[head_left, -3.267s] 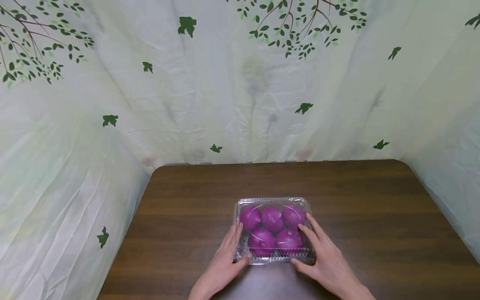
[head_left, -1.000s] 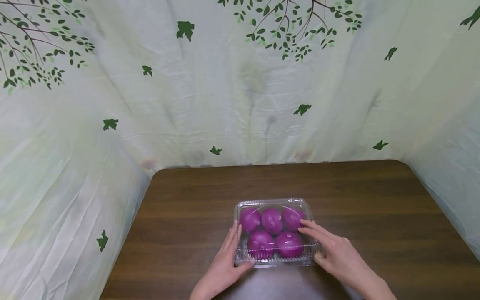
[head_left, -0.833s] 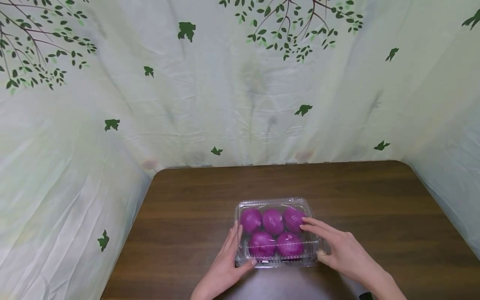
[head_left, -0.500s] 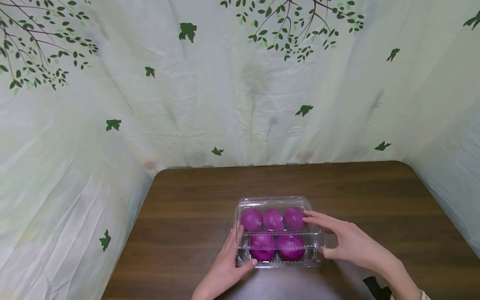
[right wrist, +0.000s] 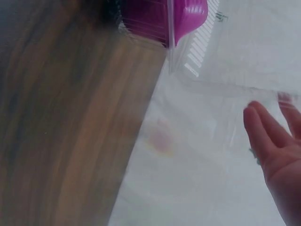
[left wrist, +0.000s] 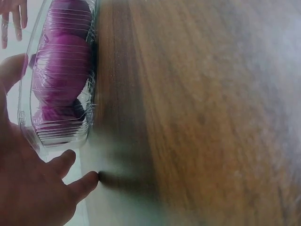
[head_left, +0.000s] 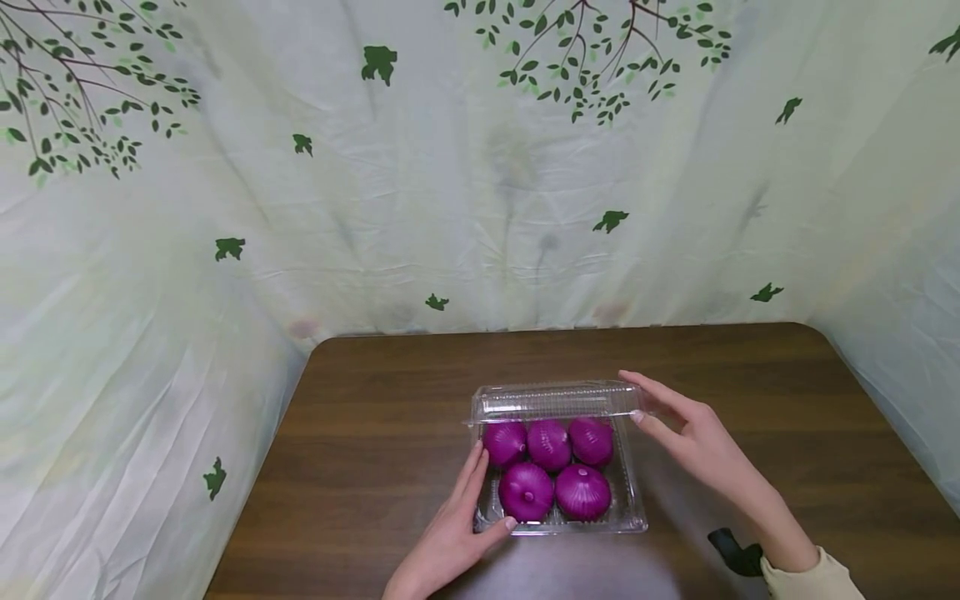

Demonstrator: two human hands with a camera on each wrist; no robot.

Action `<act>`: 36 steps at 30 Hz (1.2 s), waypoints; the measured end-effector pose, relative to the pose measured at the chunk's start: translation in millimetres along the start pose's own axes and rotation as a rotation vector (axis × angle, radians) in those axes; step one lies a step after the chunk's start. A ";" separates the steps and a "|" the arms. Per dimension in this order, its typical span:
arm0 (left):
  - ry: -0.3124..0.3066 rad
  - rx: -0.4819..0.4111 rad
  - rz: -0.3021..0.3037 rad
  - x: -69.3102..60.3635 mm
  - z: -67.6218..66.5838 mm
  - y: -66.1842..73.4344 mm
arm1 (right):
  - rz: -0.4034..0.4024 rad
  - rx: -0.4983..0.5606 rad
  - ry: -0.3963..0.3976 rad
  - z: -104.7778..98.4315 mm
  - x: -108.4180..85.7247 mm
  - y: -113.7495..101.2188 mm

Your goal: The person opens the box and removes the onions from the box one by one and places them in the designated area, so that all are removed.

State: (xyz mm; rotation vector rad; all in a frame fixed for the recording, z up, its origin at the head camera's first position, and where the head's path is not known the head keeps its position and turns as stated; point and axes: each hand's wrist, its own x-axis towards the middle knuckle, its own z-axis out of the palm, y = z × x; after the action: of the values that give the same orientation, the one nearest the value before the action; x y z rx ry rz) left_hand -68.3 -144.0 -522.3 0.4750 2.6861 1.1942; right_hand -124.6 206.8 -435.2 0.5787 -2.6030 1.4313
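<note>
Several purple-red onions (head_left: 527, 492) sit in the base of a clear plastic clamshell container (head_left: 628, 496) on the table. Its lid (head_left: 555, 402) is raised and tilted toward the far side. With thumb and fingers my right hand (head_left: 697, 433) pinches the lid's right edge; the right wrist view shows this hand (right wrist: 282, 141) beside the clear lid (right wrist: 207, 84). Against the container's left side, my left hand (head_left: 450, 525) rests with fairly straight fingers, its thumb on the front left rim. In the left wrist view, two fingertips (left wrist: 87, 183) of that hand reach down by the tabletop.
A brown wooden table (head_left: 375, 400) bears the container near its front middle. Behind and beside it hangs a pale curtain (head_left: 450, 183) printed with leaves and birds. A black strap (head_left: 735, 552) hangs near the right wrist, by a cream sleeve (head_left: 810, 579).
The lid has gone from closed to raised, swinging up and away. My right hand has moved up and back with the lid's edge. My left hand has stayed at the container's left side.
</note>
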 end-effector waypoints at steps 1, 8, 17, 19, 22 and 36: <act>-0.003 -0.006 0.001 0.3 0.0 -0.2 | 0.010 -0.001 0.008 0.1 2.5 0.0; -0.016 -0.043 -0.003 1.1 -0.1 -2.7 | 0.024 0.051 0.016 1.0 23.5 -0.6; -0.027 -0.078 0.004 0.3 -1.3 -1.6 | 0.047 0.106 0.082 12.1 48.6 11.1; -0.027 -0.078 -0.003 0.1 -1.5 -1.1 | 0.032 0.147 0.108 16.1 54.1 17.4; -0.025 -0.072 -0.008 -0.2 -1.4 -0.4 | -0.009 0.239 0.139 23.2 62.6 26.6; -0.013 -0.062 -0.017 -1.1 -1.6 1.7 | -0.025 0.295 0.159 51.4 84.1 58.1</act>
State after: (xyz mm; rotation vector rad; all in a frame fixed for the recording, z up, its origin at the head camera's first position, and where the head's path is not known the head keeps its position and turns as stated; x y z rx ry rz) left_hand -67.3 -144.4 -519.9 0.4488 2.6286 1.2608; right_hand -220.0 169.0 -485.7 0.5018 -2.2732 1.7888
